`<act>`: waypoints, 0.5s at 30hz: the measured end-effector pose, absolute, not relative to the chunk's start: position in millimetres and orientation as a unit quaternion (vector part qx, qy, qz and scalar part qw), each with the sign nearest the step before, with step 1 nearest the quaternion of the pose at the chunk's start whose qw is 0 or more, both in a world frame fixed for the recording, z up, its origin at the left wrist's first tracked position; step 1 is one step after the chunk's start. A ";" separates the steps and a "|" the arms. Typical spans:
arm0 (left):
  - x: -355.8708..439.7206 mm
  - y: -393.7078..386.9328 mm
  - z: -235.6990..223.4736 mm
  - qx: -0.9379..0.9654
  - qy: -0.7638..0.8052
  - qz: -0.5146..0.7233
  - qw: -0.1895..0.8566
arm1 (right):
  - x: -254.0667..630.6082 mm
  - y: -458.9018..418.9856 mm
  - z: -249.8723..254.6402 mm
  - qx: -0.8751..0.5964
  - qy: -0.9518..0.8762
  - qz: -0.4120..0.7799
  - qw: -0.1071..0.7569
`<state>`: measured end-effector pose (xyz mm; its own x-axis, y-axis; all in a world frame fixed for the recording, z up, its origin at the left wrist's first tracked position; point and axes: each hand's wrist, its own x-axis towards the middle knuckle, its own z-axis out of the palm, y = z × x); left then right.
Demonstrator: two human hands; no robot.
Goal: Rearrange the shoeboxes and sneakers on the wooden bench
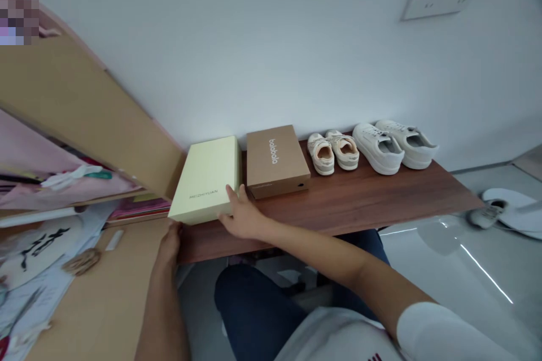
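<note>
A pale yellow shoe box (207,177) lies at the left end of a dark wooden shelf (359,197). My right hand (241,214) grips its near right corner, thumb on the lid. My left hand (170,242) holds the near left corner from below, its fingers mostly hidden under the box. Right beside it sits a brown cardboard shoe box (276,159), closed.
A small pair of beige shoes (332,152) and a larger pair of white sneakers (393,145) stand on the shelf against the white wall. A light wooden cabinet (76,107) with papers rises at left. A white object (508,211) lies on the shiny floor at right.
</note>
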<state>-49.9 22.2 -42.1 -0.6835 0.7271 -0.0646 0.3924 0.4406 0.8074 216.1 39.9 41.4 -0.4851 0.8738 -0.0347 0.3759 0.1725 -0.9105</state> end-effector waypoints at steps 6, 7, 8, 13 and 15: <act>-37.1 29.1 -24.7 0.315 0.773 0.450 0.317 | 185.0 54.5 18.4 -0.467 -0.629 0.535 0.317; -35.1 27.3 -21.8 0.311 0.761 0.464 0.329 | 185.1 52.2 14.3 -0.468 -0.618 0.537 0.332; -32.9 25.7 -17.9 0.305 0.744 0.489 0.339 | 185.6 50.2 10.4 -0.467 -0.608 0.543 0.343; -12.0 28.4 21.8 0.238 0.654 0.671 0.256 | 181.9 49.1 -2.1 -0.410 -0.537 0.640 0.366; 1.5 31.8 40.8 0.265 0.657 0.696 0.118 | 177.6 50.4 -0.2 -0.388 -0.510 0.681 0.354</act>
<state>1.5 31.8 40.8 -0.8317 0.5123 0.2139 0.1839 -0.1093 0.9769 177.6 50.4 -0.2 -0.4492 0.8777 -0.1671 -0.0863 -0.2288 -0.9696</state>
